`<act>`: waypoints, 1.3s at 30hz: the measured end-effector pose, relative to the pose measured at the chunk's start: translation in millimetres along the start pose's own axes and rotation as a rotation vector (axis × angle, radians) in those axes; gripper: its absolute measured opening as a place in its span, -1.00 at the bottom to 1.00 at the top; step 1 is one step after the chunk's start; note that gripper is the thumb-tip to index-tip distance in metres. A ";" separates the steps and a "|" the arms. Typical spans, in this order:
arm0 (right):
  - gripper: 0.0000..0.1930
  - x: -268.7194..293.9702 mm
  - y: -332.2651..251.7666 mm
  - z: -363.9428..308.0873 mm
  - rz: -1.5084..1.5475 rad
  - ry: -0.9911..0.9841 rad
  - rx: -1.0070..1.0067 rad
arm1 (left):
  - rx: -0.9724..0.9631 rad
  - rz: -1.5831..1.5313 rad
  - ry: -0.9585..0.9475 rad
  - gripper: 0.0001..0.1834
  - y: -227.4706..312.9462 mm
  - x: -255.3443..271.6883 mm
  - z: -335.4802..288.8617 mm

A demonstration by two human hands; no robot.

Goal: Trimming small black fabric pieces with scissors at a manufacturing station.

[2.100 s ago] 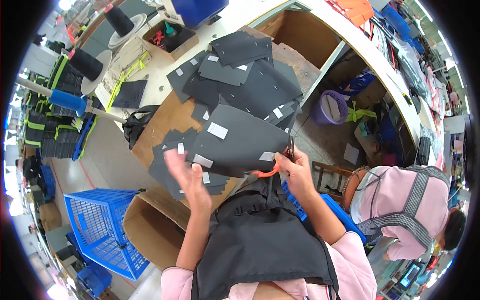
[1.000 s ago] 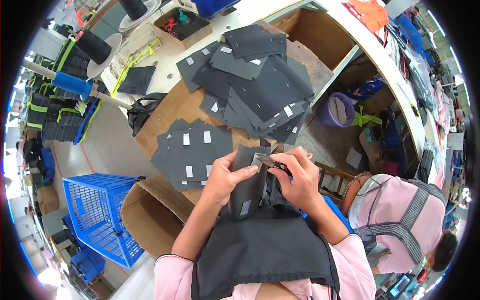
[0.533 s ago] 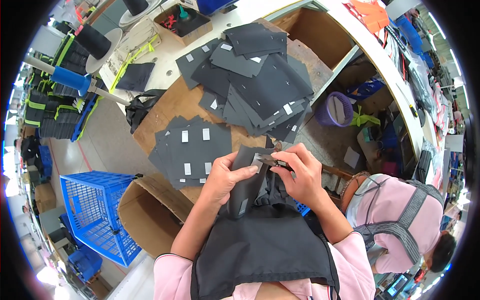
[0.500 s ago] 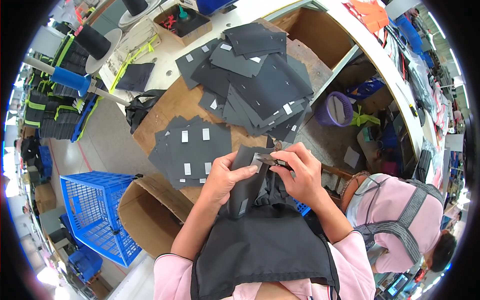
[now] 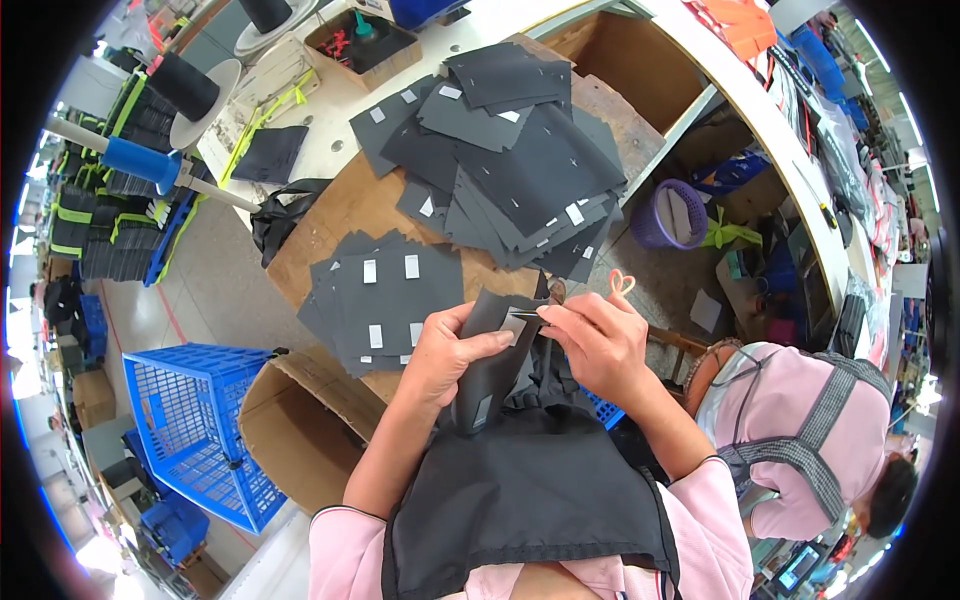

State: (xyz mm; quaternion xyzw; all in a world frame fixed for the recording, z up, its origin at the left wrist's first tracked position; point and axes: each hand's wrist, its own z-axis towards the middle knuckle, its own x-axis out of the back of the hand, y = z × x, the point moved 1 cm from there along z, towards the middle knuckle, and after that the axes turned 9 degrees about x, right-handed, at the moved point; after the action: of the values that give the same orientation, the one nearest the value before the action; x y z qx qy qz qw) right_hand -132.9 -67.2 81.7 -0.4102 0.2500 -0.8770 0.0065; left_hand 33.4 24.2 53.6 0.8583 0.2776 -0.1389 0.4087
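A dark grey fabric piece [image 5: 486, 375], bent over and bearing pale patches, is held above my lap. My left hand [image 5: 446, 355] pinches it, thumb on top beside the upper patch [image 5: 512, 325]. My right hand [image 5: 600, 335] is closed around small scissors [image 5: 622, 283], whose orange loops stick out behind the fingers. Their thin blades point left at the upper patch's edge; whether they touch it I cannot tell. Just beyond my left hand, a stack of grey pieces with white patches [image 5: 385, 290] rests on the brown board [image 5: 325, 222].
A larger, untidy pile of dark pieces [image 5: 540, 170] covers the board's far part. To the left stand a blue plastic crate [image 5: 190, 400] and an open cardboard box [image 5: 290, 430]. A purple basket [image 5: 665, 218] sits at right; a co-worker in pink [image 5: 790, 420] bends nearby.
My right hand has turned and closed further around the scissors, so the orange loops now show and the blades look narrower. My left hand and the fabric piece have barely moved.
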 end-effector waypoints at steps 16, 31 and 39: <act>-0.49 19.2 21.8 10.6 0.559 -0.181 -0.445 | -0.092 0.254 -0.009 -0.81 3.8 7.3 -2.8; -0.74 -24.1 -3.9 -9.8 0.370 0.117 -0.444 | -0.103 -0.128 0.135 -0.66 -1.9 16.2 7.9; -0.63 -25.5 -5.6 -17.0 0.080 0.039 -0.216 | -0.214 -0.045 0.204 -0.70 5.4 -2.0 4.2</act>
State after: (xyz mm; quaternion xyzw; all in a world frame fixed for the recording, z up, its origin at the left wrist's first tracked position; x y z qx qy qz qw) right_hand -127.1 -49.4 56.8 -0.3810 0.3591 -0.8520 -0.0077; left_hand 34.9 17.4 55.3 0.8130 0.3500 -0.0299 0.4644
